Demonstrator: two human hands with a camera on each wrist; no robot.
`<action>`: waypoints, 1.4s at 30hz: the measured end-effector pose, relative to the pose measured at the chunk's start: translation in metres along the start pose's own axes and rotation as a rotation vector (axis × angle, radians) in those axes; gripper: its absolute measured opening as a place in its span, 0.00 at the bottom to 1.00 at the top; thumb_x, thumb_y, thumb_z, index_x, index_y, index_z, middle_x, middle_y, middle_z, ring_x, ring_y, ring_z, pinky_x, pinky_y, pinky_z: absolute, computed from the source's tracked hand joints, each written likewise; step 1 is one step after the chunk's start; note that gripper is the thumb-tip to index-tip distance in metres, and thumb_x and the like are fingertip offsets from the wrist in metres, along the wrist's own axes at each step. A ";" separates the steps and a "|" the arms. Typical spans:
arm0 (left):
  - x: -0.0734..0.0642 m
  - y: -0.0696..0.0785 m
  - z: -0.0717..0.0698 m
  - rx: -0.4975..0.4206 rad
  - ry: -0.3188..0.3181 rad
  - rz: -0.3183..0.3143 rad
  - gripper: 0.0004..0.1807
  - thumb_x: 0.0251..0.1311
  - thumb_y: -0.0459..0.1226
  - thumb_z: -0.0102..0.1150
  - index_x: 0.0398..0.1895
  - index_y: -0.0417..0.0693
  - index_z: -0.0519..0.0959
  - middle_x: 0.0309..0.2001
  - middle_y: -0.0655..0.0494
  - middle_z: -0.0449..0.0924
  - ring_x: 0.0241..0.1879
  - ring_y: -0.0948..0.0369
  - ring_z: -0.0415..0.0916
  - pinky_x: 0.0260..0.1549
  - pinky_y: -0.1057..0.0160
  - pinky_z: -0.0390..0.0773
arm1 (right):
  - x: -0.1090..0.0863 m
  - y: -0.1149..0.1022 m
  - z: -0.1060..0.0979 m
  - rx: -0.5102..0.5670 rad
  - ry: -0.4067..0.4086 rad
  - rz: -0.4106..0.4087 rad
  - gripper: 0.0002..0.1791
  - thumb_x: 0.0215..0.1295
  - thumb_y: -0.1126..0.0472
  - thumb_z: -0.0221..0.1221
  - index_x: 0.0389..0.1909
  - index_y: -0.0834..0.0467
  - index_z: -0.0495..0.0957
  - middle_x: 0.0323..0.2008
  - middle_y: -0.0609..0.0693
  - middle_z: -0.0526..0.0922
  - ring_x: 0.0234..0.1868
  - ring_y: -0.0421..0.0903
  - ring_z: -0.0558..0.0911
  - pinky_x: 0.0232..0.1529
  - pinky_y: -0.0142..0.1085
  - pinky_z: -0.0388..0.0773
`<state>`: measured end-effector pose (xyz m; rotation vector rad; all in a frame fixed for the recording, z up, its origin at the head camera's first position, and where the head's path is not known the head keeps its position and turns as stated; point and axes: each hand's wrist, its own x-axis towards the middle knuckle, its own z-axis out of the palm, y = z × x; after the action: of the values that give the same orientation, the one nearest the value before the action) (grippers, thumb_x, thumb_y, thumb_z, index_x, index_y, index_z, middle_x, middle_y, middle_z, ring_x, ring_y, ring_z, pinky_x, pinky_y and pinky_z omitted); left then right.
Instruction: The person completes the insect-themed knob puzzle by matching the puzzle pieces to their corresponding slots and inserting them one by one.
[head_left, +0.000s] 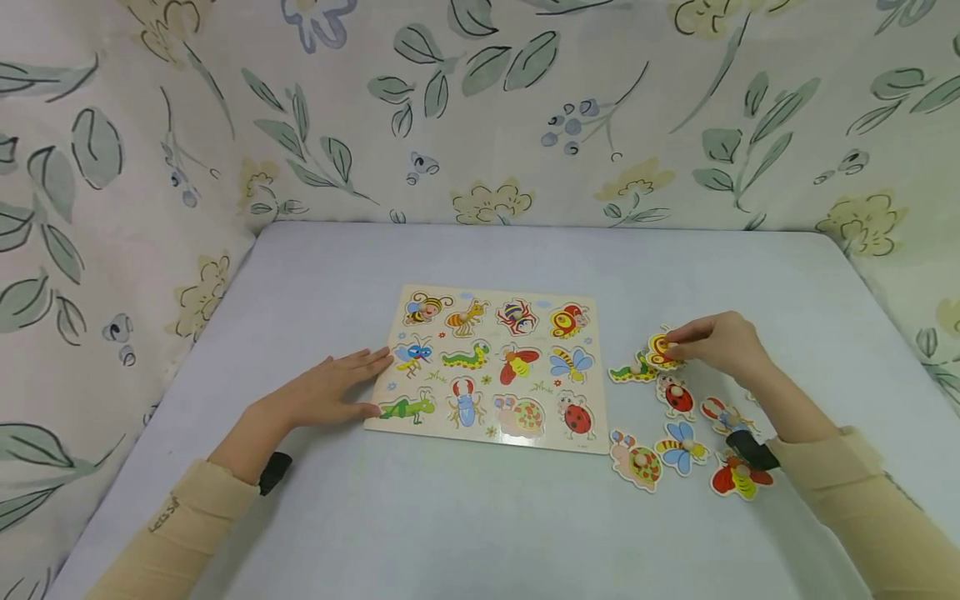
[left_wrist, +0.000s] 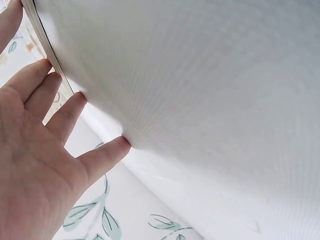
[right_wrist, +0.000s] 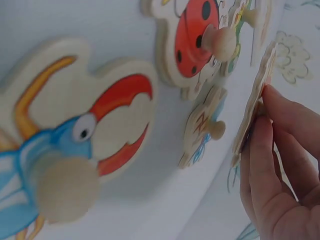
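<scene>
My right hand (head_left: 716, 343) pinches a knobbed wooden puzzle piece with a yellow spiral wing (head_left: 660, 353), held tilted over the pieces at the right; the right wrist view shows the held piece edge-on (right_wrist: 254, 112). Overlapped by it in the head view is a caterpillar piece (head_left: 628, 372). Just in front lies a ladybug piece (head_left: 677, 398). My left hand (head_left: 318, 392), fingers stretched out, rests against the left edge of the insect puzzle board (head_left: 480, 446); in the left wrist view its fingertips (left_wrist: 80, 97) meet the board's edge and the white tabletop.
Nearer me at the right lie a snail piece (head_left: 636, 463), a blue-winged bee piece (head_left: 681, 450), a red-winged insect piece (head_left: 738, 479) and a stag beetle piece (right_wrist: 55, 135), partly covered by my wrist in the head view. Floral cloth (head_left: 480, 117) hangs behind the white table (head_left: 450, 517).
</scene>
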<state>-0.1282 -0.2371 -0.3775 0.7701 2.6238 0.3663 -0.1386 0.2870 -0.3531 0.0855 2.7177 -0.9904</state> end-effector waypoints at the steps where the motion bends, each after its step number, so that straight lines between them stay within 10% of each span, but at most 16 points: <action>1: 0.000 0.000 0.000 -0.001 -0.001 0.000 0.44 0.62 0.56 0.59 0.75 0.44 0.57 0.75 0.48 0.53 0.72 0.42 0.51 0.63 0.30 0.51 | 0.001 -0.002 0.001 -0.004 0.001 -0.006 0.18 0.62 0.59 0.66 0.46 0.69 0.82 0.45 0.65 0.84 0.44 0.57 0.79 0.37 0.37 0.74; 42: -0.001 0.001 -0.001 0.000 -0.008 -0.001 0.44 0.63 0.54 0.59 0.75 0.44 0.56 0.75 0.48 0.52 0.72 0.42 0.50 0.63 0.29 0.51 | 0.047 -0.065 0.042 0.047 -0.031 -0.044 0.14 0.60 0.61 0.67 0.43 0.68 0.84 0.44 0.63 0.84 0.46 0.56 0.77 0.45 0.45 0.74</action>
<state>-0.1277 -0.2374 -0.3757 0.7691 2.6163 0.3629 -0.1841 0.2086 -0.3551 0.0192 2.6791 -1.0589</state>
